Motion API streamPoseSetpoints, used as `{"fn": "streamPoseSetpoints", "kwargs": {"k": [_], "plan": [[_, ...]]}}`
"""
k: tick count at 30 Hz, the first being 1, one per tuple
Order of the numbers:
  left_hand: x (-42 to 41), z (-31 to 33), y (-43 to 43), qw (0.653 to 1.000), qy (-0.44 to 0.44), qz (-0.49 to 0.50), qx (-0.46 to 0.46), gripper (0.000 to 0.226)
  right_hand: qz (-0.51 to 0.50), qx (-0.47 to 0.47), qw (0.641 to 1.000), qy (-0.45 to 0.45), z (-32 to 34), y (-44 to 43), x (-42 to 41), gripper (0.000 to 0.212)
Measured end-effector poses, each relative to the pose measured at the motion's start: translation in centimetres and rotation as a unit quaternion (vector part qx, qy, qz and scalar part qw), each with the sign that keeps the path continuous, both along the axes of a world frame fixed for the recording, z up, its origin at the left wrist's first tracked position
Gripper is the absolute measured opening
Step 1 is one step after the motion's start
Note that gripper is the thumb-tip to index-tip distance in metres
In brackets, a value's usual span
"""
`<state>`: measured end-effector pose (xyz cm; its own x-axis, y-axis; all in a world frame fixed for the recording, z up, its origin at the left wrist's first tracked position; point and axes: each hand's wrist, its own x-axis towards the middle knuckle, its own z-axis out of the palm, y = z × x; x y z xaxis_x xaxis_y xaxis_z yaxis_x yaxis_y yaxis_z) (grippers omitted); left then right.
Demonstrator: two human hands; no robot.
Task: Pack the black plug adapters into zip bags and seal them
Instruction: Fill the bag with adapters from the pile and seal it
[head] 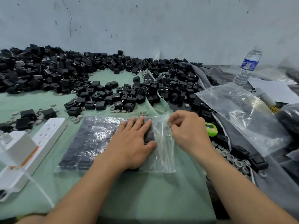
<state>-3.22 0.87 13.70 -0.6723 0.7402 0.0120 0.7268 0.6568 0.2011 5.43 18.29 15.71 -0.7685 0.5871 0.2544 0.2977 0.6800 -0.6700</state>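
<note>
Pinching the zip bag (161,156) at its open right end, the right hand (187,128) curls its fingers (174,121) onto the plastic, likely to start the seal; the left hand (134,144) lies flat, fingers straight, pinning the packed black plug adapters (90,143) on the near table (145,191).
</note>
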Motion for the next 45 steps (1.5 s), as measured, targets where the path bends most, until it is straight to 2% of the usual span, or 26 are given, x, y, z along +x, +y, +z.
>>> {"fn": "streamPoseSetpoints", "kwargs": {"k": [4, 7, 9, 12, 14, 18, 20, 22, 25, 27, 30, 31, 32, 34, 36, 37, 40, 42, 45], "plan": [[-0.3, -0.4, 0.1, 1.000, 0.010, -0.005, -0.014, 0.075, -0.038, 0.026, 0.999, -0.016, 1.7, 3.0, -2.1, 0.026], [-0.3, -0.5, 0.1, 1.000, 0.018, -0.007, -0.014, 0.074, -0.021, 0.094, 0.985, -0.143, 2.2, 6.6, -6.6, 0.045], [-0.3, -0.5, 0.2, 1.000, 0.019, -0.009, -0.015, 0.073, -0.012, 0.138, 0.963, -0.229, 1.9, 8.6, -10.0, 0.049], [-0.3, -0.5, 0.1, 1.000, 0.019, -0.010, -0.011, 0.073, -0.021, 0.167, 0.939, -0.299, 0.7, 10.6, -13.2, 0.060], [-0.4, -0.6, 0.1, 1.000, 0.018, -0.010, -0.008, 0.073, -0.030, 0.158, 0.946, -0.283, -0.4, 11.4, -13.9, 0.060], [-0.5, -0.7, 0.1, 1.000, 0.014, -0.010, -0.003, 0.074, -0.020, 0.188, 0.966, -0.178, -1.0, 11.0, -13.0, 0.036], [-0.6, -0.8, 0.2, 1.000, 0.014, -0.009, -0.004, 0.074, -0.016, 0.187, 0.974, -0.126, 0.0, 10.0, -11.4, 0.032], [-0.5, -0.4, 0.2, 1.000, 0.011, -0.006, 0.002, 0.075, -0.011, 0.119, 0.992, -0.050, 1.7, 8.2, -8.8, 0.023], [-0.1, 0.8, 0.3, 1.000, 0.010, -0.008, 0.014, 0.073, 0.053, -0.107, 0.993, 0.025, 3.6, 3.7, -2.8, 0.017], [0.9, 1.4, 0.3, 0.998, 0.013, 0.009, 0.056, 0.061, 0.095, -0.172, 0.980, 0.017, 3.2, 0.7, 1.0, 0.019], [3.2, 2.0, 0.6, 0.983, 0.047, 0.045, 0.172, 0.028, 0.110, -0.171, 0.979, -0.015, 1.7, -1.4, 3.9, 0.028], [4.1, 2.1, 0.7, 0.978, 0.069, 0.055, 0.188, 0.026, 0.111, -0.163, 0.980, -0.021, 1.4, -1.5, 4.2, 0.030], [4.9, 2.2, 0.8, 0.978, 0.087, 0.068, 0.180, 0.035, 0.112, -0.160, 0.980, -0.026, 1.3, -1.4, 4.4, 0.031], [5.9, 2.1, 1.0, 0.986, 0.103, 0.090, 0.095, 0.050, 0.118, -0.161, 0.979, -0.042, 1.6, -1.1, 4.3, 0.033], [5.9, 2.1, 1.3, 0.990, 0.097, 0.095, 0.030, 0.048, 0.119, -0.124, 0.983, -0.071, 1.8, -0.7, 4.0, 0.035], [5.7, 2.2, 1.5, 0.992, 0.076, 0.100, 0.030, 0.043, 0.121, -0.101, 0.983, -0.089, 1.8, -0.6, 3.8, 0.037], [5.5, 2.4, 2.0, 0.989, 0.016, 0.118, 0.085, 0.031, 0.136, -0.055, 0.980, -0.130, 1.6, -0.5, 3.2, 0.041], [5.9, 2.4, 2.0, 0.985, 0.009, 0.118, 0.124, 0.028, 0.132, -0.034, 0.979, -0.149, 1.5, -0.4, 2.7, 0.043], [5.9, 2.8, 1.4, 0.980, -0.004, 0.107, 0.170, 0.029, 0.106, -0.111, 0.983, -0.098, 1.5, -0.3, 2.1, 0.046]]}}
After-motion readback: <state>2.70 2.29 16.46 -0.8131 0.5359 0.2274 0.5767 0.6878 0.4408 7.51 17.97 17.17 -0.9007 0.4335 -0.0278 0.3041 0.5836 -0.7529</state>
